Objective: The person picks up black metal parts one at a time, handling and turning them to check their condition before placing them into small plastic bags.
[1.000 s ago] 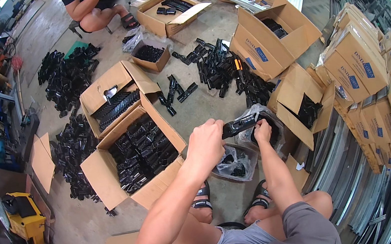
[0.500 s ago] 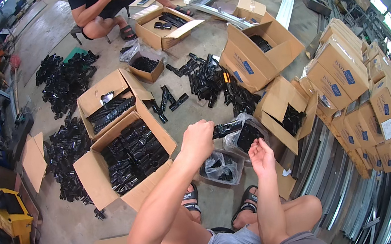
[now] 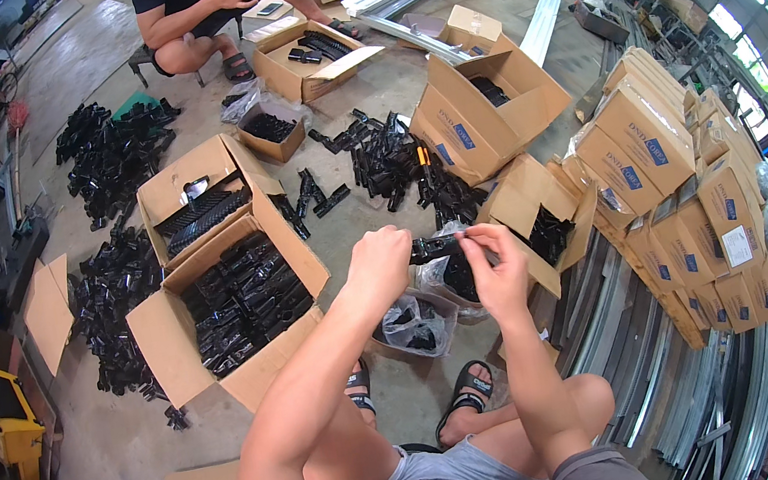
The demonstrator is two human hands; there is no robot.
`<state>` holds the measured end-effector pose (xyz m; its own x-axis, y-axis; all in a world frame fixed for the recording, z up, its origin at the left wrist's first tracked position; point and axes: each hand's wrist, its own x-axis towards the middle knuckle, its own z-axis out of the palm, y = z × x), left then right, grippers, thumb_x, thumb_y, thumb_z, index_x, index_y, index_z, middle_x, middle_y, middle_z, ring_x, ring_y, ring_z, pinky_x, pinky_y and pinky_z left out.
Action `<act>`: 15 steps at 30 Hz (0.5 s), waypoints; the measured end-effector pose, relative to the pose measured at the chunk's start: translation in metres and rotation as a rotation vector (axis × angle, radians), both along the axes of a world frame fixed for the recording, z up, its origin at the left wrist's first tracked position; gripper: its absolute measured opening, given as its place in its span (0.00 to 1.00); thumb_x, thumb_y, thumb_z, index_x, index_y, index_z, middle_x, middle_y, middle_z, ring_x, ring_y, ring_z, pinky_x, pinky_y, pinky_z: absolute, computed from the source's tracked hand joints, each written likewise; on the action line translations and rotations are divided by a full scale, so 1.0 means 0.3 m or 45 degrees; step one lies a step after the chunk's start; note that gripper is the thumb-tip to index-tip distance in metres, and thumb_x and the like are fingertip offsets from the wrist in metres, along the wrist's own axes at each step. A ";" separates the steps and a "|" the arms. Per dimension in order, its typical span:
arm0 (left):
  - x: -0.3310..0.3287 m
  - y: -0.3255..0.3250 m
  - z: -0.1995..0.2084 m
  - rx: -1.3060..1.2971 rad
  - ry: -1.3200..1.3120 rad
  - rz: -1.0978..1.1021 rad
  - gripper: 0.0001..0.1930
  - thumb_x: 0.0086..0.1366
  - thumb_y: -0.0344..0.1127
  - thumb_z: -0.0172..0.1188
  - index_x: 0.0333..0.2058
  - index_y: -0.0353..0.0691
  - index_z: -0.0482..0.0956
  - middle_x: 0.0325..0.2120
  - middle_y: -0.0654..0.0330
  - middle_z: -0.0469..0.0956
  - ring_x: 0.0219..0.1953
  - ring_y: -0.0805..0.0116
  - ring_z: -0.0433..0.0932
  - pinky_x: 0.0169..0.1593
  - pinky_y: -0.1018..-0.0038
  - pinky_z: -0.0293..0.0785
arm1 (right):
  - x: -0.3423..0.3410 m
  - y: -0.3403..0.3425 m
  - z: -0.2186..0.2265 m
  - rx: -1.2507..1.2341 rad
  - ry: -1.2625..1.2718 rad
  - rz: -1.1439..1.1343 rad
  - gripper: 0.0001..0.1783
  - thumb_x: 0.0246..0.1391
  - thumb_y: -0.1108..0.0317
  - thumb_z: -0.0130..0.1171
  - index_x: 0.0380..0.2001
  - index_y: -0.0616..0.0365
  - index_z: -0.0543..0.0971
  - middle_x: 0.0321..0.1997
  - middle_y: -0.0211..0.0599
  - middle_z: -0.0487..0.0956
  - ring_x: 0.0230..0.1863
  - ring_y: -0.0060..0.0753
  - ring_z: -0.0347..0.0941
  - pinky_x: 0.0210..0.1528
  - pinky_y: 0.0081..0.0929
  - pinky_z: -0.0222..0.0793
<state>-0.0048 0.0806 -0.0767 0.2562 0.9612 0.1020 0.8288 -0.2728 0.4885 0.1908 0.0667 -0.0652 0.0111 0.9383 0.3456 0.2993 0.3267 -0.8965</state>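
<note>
My left hand [image 3: 379,262] is closed around one end of a long black plastic part [image 3: 433,248]. My right hand [image 3: 495,268] pinches its other end, where a bit of clear plastic wrap shows. Both hands hover above an open clear bag [image 3: 416,320] with black parts inside, lying on the floor in front of my sandalled feet. A second plastic-lined heap of black parts [image 3: 457,274] sits just behind my right hand.
An open cardboard box [image 3: 235,307] full of black parts stands to my left, another [image 3: 196,208] behind it. Loose black parts [image 3: 397,163] lie on the floor ahead. Stacked closed boxes [image 3: 684,185] fill the right. Another person [image 3: 206,13] crouches at the far side.
My right hand has come up from the bag to the end of the black part that my left hand holds. The view has tilted slightly downward.
</note>
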 end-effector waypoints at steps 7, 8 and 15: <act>0.018 -0.011 0.009 0.057 0.004 -0.025 0.10 0.46 0.22 0.63 0.30 0.34 0.79 0.33 0.47 0.80 0.37 0.44 0.82 0.42 0.56 0.80 | -0.011 0.067 0.005 0.558 -0.813 0.138 0.04 0.52 0.70 0.66 0.32 0.56 0.82 0.32 0.34 0.83 0.40 0.40 0.77 0.46 0.37 0.68; 0.015 -0.012 0.009 0.051 0.001 -0.022 0.10 0.46 0.22 0.63 0.30 0.34 0.79 0.33 0.47 0.80 0.37 0.44 0.82 0.42 0.56 0.79 | -0.005 0.069 0.004 0.562 -0.834 0.146 0.03 0.52 0.70 0.66 0.31 0.55 0.82 0.32 0.34 0.83 0.40 0.39 0.77 0.46 0.37 0.69; -0.005 -0.015 0.004 0.032 -0.012 -0.003 0.10 0.45 0.22 0.62 0.30 0.34 0.79 0.33 0.47 0.80 0.38 0.44 0.81 0.43 0.56 0.79 | -0.017 0.068 0.009 0.577 -0.863 0.224 0.03 0.50 0.71 0.67 0.30 0.56 0.82 0.33 0.32 0.83 0.41 0.37 0.77 0.46 0.36 0.68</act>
<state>-0.0062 0.0760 -0.0755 0.2572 0.9578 0.1286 0.8235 -0.2869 0.4894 0.1858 0.0873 -0.0626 -0.4693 0.6752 0.5691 0.6376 0.7050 -0.3107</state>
